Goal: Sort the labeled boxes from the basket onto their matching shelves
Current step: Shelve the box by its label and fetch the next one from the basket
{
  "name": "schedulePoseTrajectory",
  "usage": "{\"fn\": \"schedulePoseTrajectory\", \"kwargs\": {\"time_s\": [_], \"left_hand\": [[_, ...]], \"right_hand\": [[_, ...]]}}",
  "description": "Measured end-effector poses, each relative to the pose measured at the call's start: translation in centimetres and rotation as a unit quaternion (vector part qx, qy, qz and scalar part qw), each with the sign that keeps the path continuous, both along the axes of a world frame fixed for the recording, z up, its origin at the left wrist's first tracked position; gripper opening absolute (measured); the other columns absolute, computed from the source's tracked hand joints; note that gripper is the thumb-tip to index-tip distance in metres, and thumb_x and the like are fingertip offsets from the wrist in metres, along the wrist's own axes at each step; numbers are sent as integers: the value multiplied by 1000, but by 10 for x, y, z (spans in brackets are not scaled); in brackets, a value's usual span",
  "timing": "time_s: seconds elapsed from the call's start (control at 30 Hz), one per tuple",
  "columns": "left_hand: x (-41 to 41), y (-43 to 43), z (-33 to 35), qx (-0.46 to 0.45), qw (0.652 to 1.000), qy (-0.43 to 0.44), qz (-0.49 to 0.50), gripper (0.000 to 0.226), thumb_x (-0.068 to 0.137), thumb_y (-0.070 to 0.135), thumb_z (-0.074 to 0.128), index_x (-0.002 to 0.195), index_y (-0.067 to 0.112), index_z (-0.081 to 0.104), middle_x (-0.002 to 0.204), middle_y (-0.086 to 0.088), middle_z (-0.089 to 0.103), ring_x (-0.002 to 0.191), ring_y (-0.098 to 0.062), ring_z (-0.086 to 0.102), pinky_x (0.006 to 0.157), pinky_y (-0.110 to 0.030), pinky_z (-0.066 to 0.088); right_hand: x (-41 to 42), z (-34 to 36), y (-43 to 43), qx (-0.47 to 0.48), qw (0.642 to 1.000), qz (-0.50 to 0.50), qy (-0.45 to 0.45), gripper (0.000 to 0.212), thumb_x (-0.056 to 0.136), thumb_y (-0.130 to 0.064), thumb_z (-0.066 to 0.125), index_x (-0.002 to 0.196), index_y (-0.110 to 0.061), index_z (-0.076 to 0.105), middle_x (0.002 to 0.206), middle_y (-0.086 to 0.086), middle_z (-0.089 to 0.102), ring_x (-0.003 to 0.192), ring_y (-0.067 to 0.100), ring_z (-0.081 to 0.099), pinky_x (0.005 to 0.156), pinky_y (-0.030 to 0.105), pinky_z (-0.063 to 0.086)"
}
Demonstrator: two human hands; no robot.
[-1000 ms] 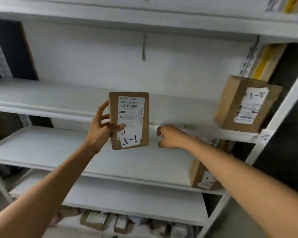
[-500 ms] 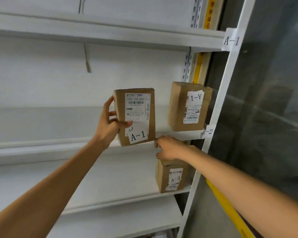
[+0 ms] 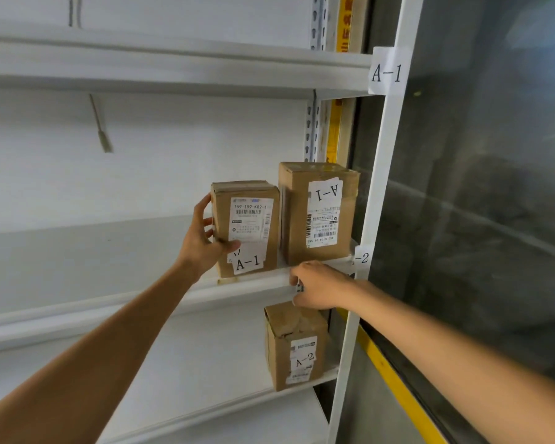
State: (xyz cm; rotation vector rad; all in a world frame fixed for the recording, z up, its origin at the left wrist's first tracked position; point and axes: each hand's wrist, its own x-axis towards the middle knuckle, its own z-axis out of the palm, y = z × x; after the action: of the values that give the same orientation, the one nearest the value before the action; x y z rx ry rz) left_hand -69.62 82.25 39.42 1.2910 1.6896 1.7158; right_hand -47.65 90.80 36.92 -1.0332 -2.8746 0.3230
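1. The left hand [image 3: 202, 241] grips the smaller A-1 box [image 3: 245, 229]. Its thumb lies across the front face over the shipping label, and its fingers [image 3: 206, 203] wrap round the box's left side.
2. That box stands upright on the middle shelf [image 3: 125, 310], close to the front lip, with its handwritten "A-1" sticker low on the face and right way up.
3. Just beside it on the right stands the taller A-1 box [image 3: 318, 216], on the same shelf, with its "A-1" sticker upside down. Whether the two boxes touch cannot be told.
4. The right hand [image 3: 319, 288] is at the front lip of the middle shelf, below the taller box. Its fingers [image 3: 297, 277] are curled against the lip, but I cannot tell whether they clasp it.
5. Directly under that hand, an A-2 box [image 3: 297, 347] with a crumpled top sits at the right end of the lower shelf [image 3: 189, 363].
6. The white upright post [image 3: 382, 187] carries an A-1 tag [image 3: 386, 72] level with the top shelf [image 3: 173, 72]. A partly hidden tag ending in "-2" [image 3: 361, 258] sits level with the middle shelf.
7. To the right of the post are a dark glass panel [image 3: 494, 219] and a yellow strip [image 3: 398, 382].
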Motion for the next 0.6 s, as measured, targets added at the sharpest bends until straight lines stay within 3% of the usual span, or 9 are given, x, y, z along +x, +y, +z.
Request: {"fn": "schedulePoseTrajectory", "kwargs": {"time_s": [0.13,0.27,0.33,0.43,0.5,0.6], "left_hand": [[4,13,-2,-6,1000,13,-16,105,70,-10,75,137,53,24,109,11,53,104,-15,55,72,-33,57],[8,19,-2,-17,999,32,-23,105,72,-7,74,141,50,18,111,10,52,107,-16,53,82,-44,55],[8,15,-4,-31,998,53,-7,102,72,0,78,144,42,18,115,4,52,110,-16,50,84,-39,54],[2,-4,-14,-46,988,112,96,67,73,16,81,130,22,46,104,0,59,98,-14,56,74,-18,44],[-7,-26,-19,-72,982,131,111,36,77,17,77,109,21,62,90,2,64,85,-11,61,64,-10,42],[-27,-71,-30,-138,972,169,92,20,78,12,74,91,26,68,75,5,67,65,1,61,54,-6,42]], "right_hand": [[1,-4,10,-1,1000,0,-14,34,83,-27,67,114,-22,54,113,-5,50,97,13,49,72,24,39],[-6,-4,11,-7,999,18,-30,34,84,-27,67,115,-21,54,121,-2,51,103,15,49,76,25,40],[-14,-2,7,-10,999,27,-31,34,84,-27,66,116,-21,54,120,-2,49,103,16,51,76,26,42],[-34,1,-2,-15,998,50,-35,35,83,-26,67,115,-20,54,116,-1,49,101,17,53,78,29,47],[-52,2,-9,-19,996,77,-42,38,82,-27,69,117,-19,55,113,0,51,99,17,53,80,31,49],[-89,-1,-29,-36,989,130,-64,45,81,-31,71,121,-18,56,113,1,55,95,17,55,74,28,47]]}}
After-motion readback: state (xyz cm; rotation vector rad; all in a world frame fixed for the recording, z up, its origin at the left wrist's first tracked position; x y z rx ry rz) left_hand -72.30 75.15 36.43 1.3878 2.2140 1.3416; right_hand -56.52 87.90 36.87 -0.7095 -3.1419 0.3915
